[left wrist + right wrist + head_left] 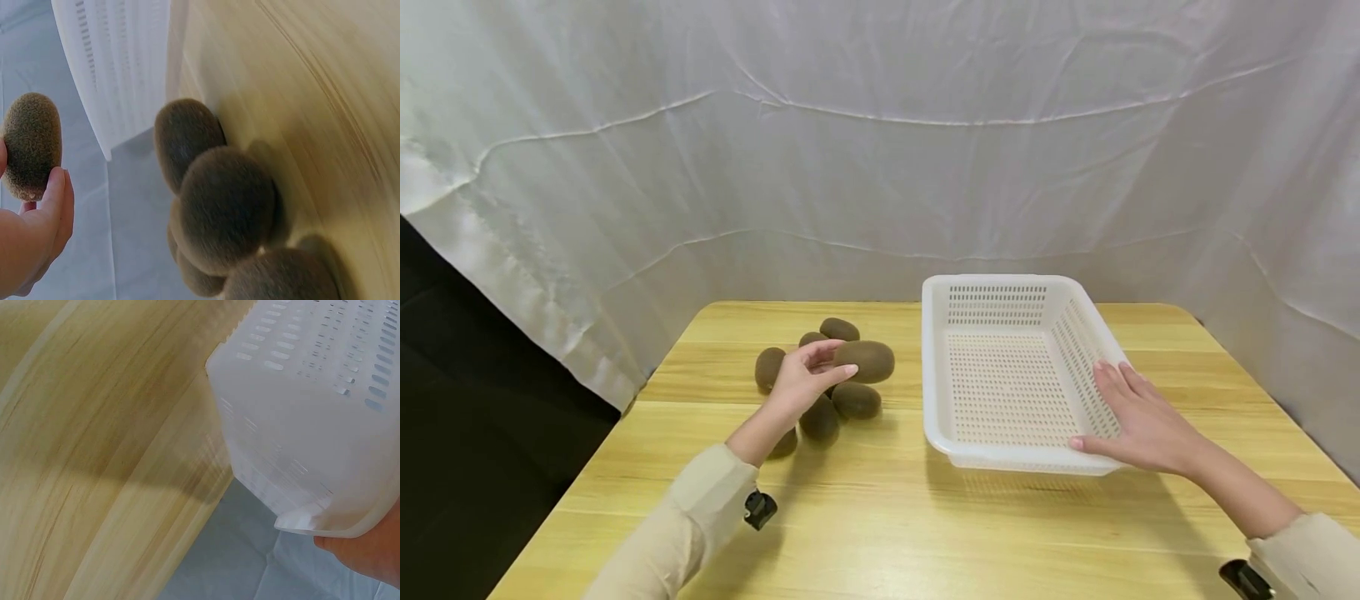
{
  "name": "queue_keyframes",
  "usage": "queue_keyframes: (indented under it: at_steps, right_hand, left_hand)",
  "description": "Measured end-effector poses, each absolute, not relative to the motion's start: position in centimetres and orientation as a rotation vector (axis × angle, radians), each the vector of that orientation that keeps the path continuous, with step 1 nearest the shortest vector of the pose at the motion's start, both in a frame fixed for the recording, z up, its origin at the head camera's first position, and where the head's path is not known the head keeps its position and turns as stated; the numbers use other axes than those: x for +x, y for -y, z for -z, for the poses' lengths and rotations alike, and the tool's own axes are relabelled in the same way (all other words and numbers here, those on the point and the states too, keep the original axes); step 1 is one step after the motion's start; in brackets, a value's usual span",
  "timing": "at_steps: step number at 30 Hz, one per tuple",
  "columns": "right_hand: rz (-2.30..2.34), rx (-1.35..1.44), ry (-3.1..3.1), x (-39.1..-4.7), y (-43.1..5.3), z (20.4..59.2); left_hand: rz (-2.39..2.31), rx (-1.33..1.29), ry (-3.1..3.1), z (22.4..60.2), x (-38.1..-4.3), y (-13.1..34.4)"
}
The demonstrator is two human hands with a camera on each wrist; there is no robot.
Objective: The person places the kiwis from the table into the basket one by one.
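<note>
the cream cloth left sleeve point(677, 533) and cream cloth right sleeve point(1318, 554) are closest. the left hand point(797, 383) is partly closed, with its thumb on one side and fingers on the other, pinching one brown, long, egg-shaped, fuzzy kiwi point(867, 362). it is up in the air, above the brown fuzzy kiwi pile point(857, 401) and to the left of the white, oblong, plastic basket point(932, 367). the right hand point(1135, 425) is spread out over the basket's near right corner, fingers quite straight, touching the rim.

to do this well, i think a soft pinch is best, because a hard squeeze could bruise the fruit. the fuzzy skin should help it not slip. it would be good to keep it well clear of the pile, so nothing gets bumped and rolls. the right hand should press just enough to stop the basket from sliding or tipping.

the held kiwi is smooth in shape, with round ends and tiny hairs, and looks a bit green-brown in the left wrist view. at least six more sit close together on the yellow-brown, flat, wooden table point(850, 533).
</note>
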State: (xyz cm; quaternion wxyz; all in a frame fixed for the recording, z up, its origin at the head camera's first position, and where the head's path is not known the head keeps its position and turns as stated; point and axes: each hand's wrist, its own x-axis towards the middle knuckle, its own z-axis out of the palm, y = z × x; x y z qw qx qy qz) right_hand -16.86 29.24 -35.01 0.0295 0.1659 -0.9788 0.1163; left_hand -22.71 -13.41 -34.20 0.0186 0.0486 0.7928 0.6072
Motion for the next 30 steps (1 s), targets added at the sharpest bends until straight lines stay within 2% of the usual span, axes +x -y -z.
queue_keyframes:
  at_steps: [14,30]
  right_hand:
    - [-0.38,0.494,3.019,-16.8,-29.2,34.9]
    - [-0.417,0.494,3.005,-16.7,-29.2,34.9]
  left_hand:
    - [-1.872,0.205,-2.449,33.6,-22.9,8.8]
    - [-1.77,0.525,-2.384,33.6,-23.5,3.0]
